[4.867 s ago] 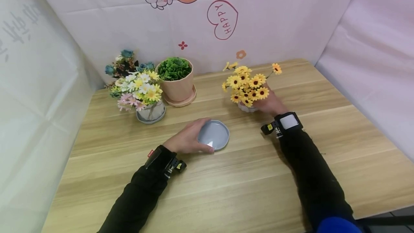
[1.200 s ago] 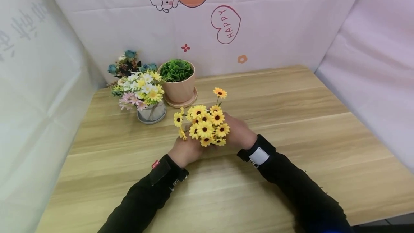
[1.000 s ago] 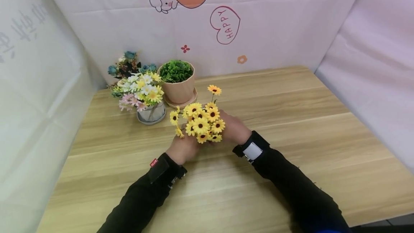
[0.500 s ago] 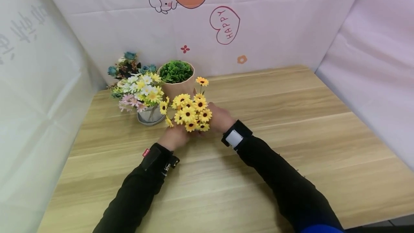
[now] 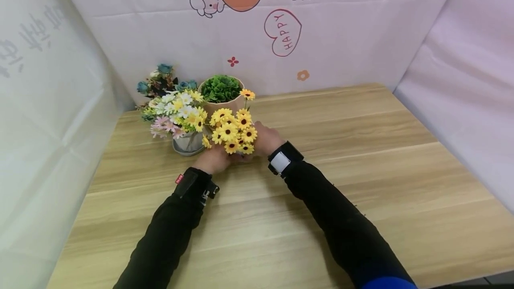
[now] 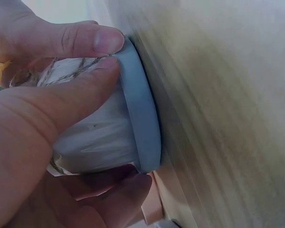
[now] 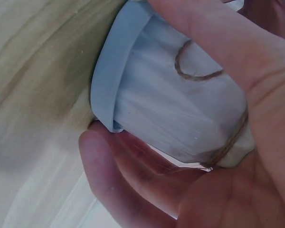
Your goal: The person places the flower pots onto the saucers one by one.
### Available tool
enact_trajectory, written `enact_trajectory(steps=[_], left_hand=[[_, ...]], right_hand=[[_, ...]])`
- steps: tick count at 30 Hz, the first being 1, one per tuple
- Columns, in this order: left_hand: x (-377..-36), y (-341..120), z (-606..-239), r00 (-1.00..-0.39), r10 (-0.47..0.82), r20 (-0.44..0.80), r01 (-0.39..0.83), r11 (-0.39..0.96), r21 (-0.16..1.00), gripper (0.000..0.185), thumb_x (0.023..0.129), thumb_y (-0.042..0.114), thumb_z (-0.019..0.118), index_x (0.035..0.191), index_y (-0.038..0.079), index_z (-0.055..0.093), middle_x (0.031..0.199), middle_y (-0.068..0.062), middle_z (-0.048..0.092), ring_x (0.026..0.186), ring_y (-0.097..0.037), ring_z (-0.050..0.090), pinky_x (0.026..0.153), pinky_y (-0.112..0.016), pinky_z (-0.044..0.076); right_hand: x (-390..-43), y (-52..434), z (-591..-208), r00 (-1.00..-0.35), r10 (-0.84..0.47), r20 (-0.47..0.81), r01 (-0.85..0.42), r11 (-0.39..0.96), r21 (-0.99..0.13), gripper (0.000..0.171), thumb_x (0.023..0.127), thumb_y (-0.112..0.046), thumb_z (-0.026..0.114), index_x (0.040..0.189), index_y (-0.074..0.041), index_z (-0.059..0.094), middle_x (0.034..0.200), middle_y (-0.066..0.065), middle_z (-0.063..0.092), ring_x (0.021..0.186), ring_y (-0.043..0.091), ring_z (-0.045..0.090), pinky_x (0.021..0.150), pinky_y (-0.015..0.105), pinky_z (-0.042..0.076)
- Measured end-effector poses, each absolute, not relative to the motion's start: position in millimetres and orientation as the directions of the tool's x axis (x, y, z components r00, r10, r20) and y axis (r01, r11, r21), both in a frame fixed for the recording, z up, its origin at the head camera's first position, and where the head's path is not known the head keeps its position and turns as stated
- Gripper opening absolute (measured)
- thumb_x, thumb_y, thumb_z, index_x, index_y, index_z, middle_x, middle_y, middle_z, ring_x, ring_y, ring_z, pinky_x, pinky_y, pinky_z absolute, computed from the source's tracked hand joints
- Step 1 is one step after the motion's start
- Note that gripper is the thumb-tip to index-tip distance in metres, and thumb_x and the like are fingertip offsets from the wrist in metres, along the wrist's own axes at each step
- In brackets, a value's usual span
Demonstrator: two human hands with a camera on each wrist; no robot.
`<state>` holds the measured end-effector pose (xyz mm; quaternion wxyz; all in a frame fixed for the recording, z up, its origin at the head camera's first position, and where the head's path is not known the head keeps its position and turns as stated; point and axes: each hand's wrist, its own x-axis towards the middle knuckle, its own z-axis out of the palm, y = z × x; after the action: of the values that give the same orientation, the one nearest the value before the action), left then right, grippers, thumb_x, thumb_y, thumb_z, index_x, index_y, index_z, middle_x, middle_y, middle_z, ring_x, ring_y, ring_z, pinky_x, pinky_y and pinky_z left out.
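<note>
A bunch of yellow daisies [image 5: 231, 129] stands in a white ribbed pot [image 6: 92, 137] tied with twine, and the pot sits on a pale blue saucer [image 6: 143, 121]. My left hand [image 5: 214, 158] grips pot and saucer from the left; its thumb [image 6: 80, 40] lies on the saucer's rim. From the right, my right hand [image 5: 267, 139] wraps the same pot [image 7: 180, 109] with its fingers [image 7: 109, 166] under the saucer [image 7: 111, 71]. The saucer is at or just above the table. In the head view the blooms hide the pot.
Just behind stand a pink pot of green leaves [image 5: 220, 92], a grey pot of mixed daisies [image 5: 178, 115] and a bunch of blue roses [image 5: 160, 79]. The wooden table [image 5: 341, 146] is walled by printed sheets at the back and both sides.
The right hand brought the daisy pot from the table's right onto the saucer. Both hands have since carried pot and saucer back and left, up against the other pots.
</note>
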<state>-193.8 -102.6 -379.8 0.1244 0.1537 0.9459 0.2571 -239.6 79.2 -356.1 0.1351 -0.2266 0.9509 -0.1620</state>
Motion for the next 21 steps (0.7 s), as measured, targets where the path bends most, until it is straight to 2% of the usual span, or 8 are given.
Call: enact_trajectory(steps=[5, 11, 21], left_hand=[[-202, -107, -380, -0.916, 0.384, -0.121, 0.244, 0.769, 0.592, 0.062, 0.105, 0.021, 0.065, 0.159, 0.003, 0.04, 0.164, -0.02, 0.041, 0.154, -0.037, 0.039, 0.129, -0.052, 0.031], [-212, -111, -379, -0.91, 0.386, -0.15, 0.232, 0.776, 0.587, 0.063, 0.107, 0.02, 0.063, 0.161, 0.002, 0.036, 0.166, -0.022, 0.036, 0.154, -0.038, 0.036, 0.129, -0.053, 0.029], [-227, -114, -378, -0.919, 0.344, -0.191, 0.171, 0.786, 0.594, 0.062, 0.105, 0.02, 0.066, 0.16, 0.005, 0.039, 0.164, -0.019, 0.04, 0.151, -0.036, 0.04, 0.129, -0.052, 0.03]], right_hand=[[-245, 74, -355, -0.868, -0.456, -0.194, -0.366, 0.854, -0.37, 0.085, 0.073, -0.025, 0.097, 0.143, -0.004, 0.055, 0.141, 0.019, 0.057, 0.125, 0.035, 0.063, 0.109, 0.058, 0.053], [-252, 68, -354, -0.874, -0.436, -0.213, -0.344, 0.867, -0.361, 0.089, 0.074, -0.025, 0.096, 0.147, -0.003, 0.051, 0.143, 0.02, 0.055, 0.13, 0.037, 0.06, 0.113, 0.058, 0.049], [-266, 59, -353, -0.886, -0.398, -0.24, -0.318, 0.896, -0.311, 0.085, 0.077, -0.028, 0.094, 0.148, -0.003, 0.052, 0.147, 0.019, 0.054, 0.132, 0.035, 0.06, 0.113, 0.055, 0.05]])
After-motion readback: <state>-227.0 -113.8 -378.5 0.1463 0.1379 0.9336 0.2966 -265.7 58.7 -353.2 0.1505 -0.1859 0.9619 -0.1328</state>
